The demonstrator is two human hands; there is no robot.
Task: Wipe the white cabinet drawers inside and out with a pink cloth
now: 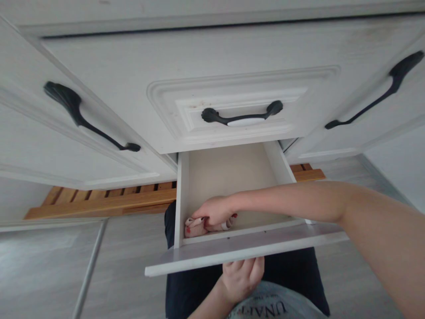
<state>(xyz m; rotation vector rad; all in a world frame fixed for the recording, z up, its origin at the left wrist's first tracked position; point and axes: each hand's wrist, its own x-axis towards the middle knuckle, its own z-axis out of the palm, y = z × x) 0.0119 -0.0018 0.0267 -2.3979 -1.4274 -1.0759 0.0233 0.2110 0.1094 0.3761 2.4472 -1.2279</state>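
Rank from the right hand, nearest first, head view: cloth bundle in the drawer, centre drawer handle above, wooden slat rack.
From the right hand:
1. Cloth bundle, in its grip at the open drawer's front left.
2. Wooden slat rack, left, on the floor.
3. Centre drawer handle, above.

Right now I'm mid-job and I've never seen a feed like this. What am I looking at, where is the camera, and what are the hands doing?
There is no machine here: these are a person's two bare hands, filmed by one camera worn on the head, looking down. You see white cabinet fronts with black handles and, below them, an open drawer pulled out toward the person. The right hand reaches across into the drawer and is closed on a small bundle of pale cloth with red marks in its front left corner. The left hand is under the drawer front, its fingers touching the lower edge. The rest of the drawer floor that shows is bare.
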